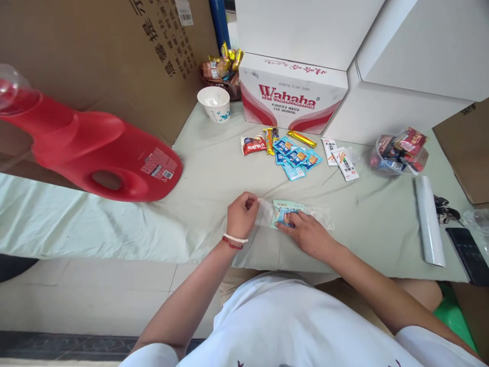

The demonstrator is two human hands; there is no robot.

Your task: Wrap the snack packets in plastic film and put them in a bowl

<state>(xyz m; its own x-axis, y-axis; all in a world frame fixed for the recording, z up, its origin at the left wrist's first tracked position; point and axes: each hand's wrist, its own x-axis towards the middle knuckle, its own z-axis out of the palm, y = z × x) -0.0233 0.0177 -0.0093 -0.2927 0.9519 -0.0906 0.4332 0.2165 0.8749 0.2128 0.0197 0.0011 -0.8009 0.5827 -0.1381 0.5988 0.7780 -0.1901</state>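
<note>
My left hand (243,211) pinches the left edge of a clear plastic bag (263,216) near the front of the table. A pale green snack packet (284,205) with a blue, printed front lies at the bag. My right hand (307,232) is closed over that packet, thumb on its left side and bent fingers on top. Whether the packet is fully inside the bag cannot be made out. Beyond my hands lie several blue snack sachets (297,157), a red packet (252,145), gold-wrapped bars (301,138) and white packets (346,164).
A big red jug (126,132) stands at left. At the back are a paper bowl (214,104), a heap of wrapped snacks (221,69) and a Wahaha carton (290,94). To the right are a tub of snacks (397,153), a white roll (430,221) and a phone (468,255).
</note>
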